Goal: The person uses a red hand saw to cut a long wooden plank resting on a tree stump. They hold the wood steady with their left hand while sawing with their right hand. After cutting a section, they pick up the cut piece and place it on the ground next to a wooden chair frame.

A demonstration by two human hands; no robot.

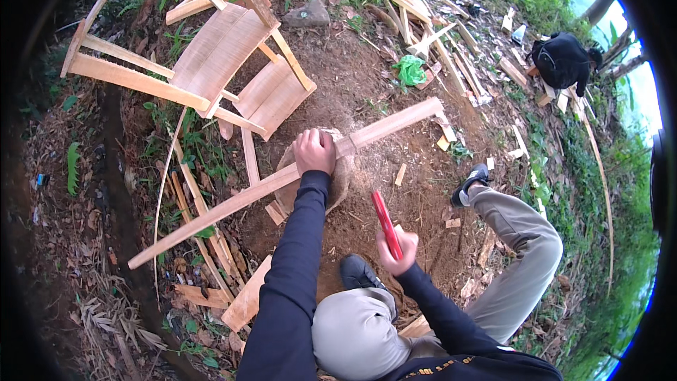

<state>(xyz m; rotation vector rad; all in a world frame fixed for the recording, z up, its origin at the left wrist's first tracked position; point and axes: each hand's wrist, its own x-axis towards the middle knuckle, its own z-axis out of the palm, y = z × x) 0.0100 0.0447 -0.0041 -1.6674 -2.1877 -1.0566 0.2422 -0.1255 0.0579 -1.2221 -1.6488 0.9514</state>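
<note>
- My left hand (pixel 314 152) has its fingers curled down over the long wooden plank (pixel 282 180), pressing it onto the wood stump (pixel 338 176) at the middle of the frame.
- My right hand (pixel 397 248) is clenched around a red-handled tool (pixel 385 222) just below centre — the handle rises toward the upper left; I cannot tell what its working end looks like.
- The plank runs on a slant from the lower left up to the right of centre, crossing the stump's top.
- Pale sawdust lies around the stump on the brown soil.
- My knees are bent low — one black shoe (pixel 471 182) sits right of the stump, another (pixel 360 271) just below it.
- Upper left I see an unfinished wooden chair frame (pixel 218 56) lying on the ground, with loose slats near it.
- Upper right, a person in black (pixel 562 61) crouches among offcuts; a green bag (pixel 410 69) lies above centre.
</note>
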